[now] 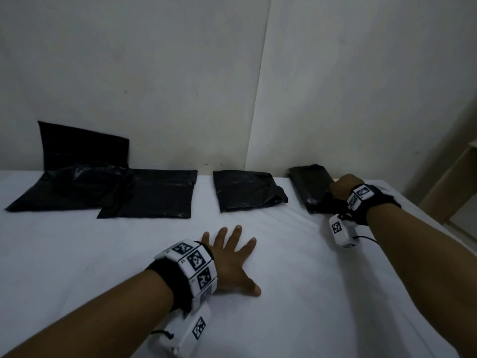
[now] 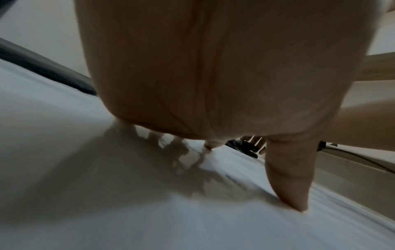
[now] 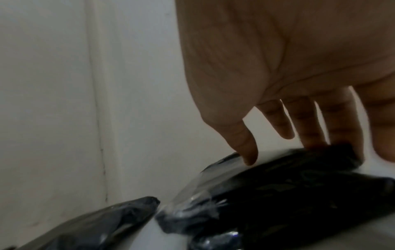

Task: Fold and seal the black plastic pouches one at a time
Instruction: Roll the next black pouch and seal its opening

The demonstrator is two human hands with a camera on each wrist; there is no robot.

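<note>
Several black plastic pouches lie along the wall on a white sheet. The narrow folded pouch lies far right, and my right hand is on its right edge. In the right wrist view its fingers hang fairly straight, tips touching the top of this pouch. Another folded pouch lies left of it, also seen in the right wrist view. A flat pouch and a loose pile of pouches lie further left. My left hand rests flat on the sheet, fingers spread, holding nothing; its thumb presses the sheet.
A white wall stands right behind the pouches. One pouch leans upright against it at the far left. The sheet's right edge drops off beside wooden furniture.
</note>
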